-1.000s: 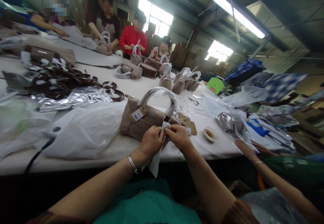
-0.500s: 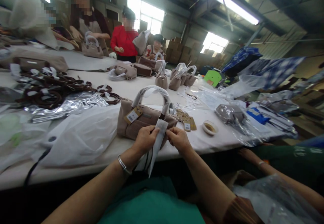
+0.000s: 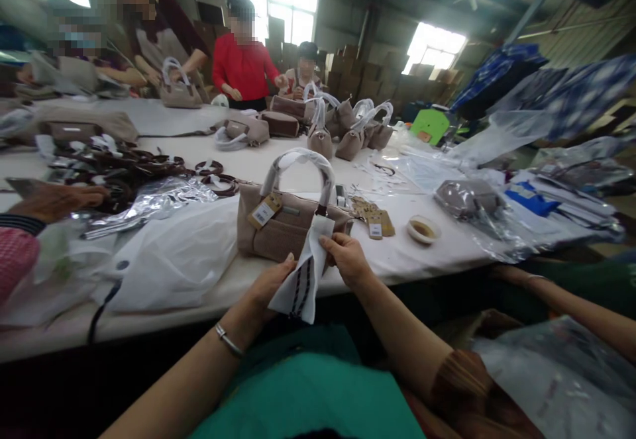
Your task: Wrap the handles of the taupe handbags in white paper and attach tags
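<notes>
A taupe handbag (image 3: 268, 234) with wrapped handles (image 3: 298, 154) stands upright on the table in front of me. A cardboard tag (image 3: 264, 211) hangs on its front. From the right handle base hangs a white wrapping sheet (image 3: 302, 280), with dark braided-looking strips showing along it. My right hand (image 3: 348, 260) pinches the sheet's upper right edge between thumb and fingers. Lower down, my left hand (image 3: 268, 287) holds the sheet's left side, its thumb in front and its other fingers mostly hidden.
Brown straps (image 3: 124, 177) lie left, beside a white plastic bag (image 3: 173, 253). Right of the handbag are loose tags (image 3: 380, 220), a small bowl (image 3: 423, 230) and a plastic-wrapped bag (image 3: 467, 197). A co-worker's hand (image 3: 59, 200) reaches in from the left. More handbags (image 3: 350, 141) stand farther back.
My left hand has moved down and left, and the wrapping sheet has spread wider. My right hand has shifted up the sheet's edge. A co-worker's hand has come in at the left.
</notes>
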A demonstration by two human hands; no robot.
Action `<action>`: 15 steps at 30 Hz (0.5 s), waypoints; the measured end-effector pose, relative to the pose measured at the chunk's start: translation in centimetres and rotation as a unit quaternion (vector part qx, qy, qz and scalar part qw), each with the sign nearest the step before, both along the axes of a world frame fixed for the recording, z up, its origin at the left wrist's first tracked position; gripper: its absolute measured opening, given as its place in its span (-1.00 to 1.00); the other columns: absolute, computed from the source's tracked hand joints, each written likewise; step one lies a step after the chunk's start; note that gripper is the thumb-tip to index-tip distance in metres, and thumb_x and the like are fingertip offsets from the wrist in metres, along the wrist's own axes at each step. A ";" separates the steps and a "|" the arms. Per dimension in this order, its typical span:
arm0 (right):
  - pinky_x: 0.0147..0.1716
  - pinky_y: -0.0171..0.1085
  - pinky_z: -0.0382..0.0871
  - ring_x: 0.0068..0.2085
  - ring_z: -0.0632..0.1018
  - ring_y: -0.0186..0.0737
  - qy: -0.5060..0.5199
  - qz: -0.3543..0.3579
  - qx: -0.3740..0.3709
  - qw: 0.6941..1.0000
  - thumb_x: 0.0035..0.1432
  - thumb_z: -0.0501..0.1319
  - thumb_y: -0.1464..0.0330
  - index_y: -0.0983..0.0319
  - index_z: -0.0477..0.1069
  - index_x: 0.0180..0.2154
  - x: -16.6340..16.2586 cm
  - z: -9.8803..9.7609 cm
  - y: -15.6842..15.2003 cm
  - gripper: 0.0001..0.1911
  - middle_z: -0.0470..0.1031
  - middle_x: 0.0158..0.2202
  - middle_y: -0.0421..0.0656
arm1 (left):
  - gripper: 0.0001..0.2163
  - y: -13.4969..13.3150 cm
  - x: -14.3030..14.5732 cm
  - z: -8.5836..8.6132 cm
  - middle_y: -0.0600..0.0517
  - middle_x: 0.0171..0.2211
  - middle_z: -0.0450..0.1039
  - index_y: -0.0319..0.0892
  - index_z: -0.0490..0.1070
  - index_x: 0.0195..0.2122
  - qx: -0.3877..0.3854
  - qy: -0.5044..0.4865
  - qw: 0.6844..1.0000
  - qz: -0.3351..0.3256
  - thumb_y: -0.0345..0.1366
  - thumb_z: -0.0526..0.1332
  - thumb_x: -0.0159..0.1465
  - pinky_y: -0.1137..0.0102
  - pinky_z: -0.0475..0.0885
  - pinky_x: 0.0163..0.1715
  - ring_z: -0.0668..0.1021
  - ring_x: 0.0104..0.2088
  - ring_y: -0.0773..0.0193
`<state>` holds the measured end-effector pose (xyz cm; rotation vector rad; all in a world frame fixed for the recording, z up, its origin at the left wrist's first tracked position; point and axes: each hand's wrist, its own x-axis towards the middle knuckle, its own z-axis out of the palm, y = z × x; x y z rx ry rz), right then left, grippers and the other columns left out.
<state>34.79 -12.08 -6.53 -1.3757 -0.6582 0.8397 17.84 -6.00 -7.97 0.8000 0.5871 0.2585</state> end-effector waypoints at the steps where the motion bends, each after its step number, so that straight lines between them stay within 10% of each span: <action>1: -0.67 -0.37 0.07 -0.65 0.25 -0.42 -0.004 -0.003 0.002 1.000 -0.13 0.43 0.07 0.26 0.40 -0.53 0.0 -0.2 0.0 -0.60 0.29 -0.69 -0.31 | -0.50 -0.6 -0.2 -0.5 -0.17 -0.31 0.57 -0.33 0.51 -0.13 -0.016 0.006 1.000 0.004 0.10 0.21 0.27 0.37 0.49 -0.43 0.58 -0.41 0.18; 15: -0.42 -0.30 0.37 -0.45 0.47 -0.28 0.023 0.126 -0.043 0.991 -0.06 0.41 0.07 0.29 0.56 -0.32 -2.4 -3.2 -2.8 -0.59 0.53 -0.45 -0.18 | -0.58 -2.5 0.6 -3.4 0.03 -0.57 0.47 -0.30 0.53 -0.26 0.178 0.075 0.977 0.087 0.00 0.40 0.08 0.52 0.25 -0.62 0.39 -0.61 0.38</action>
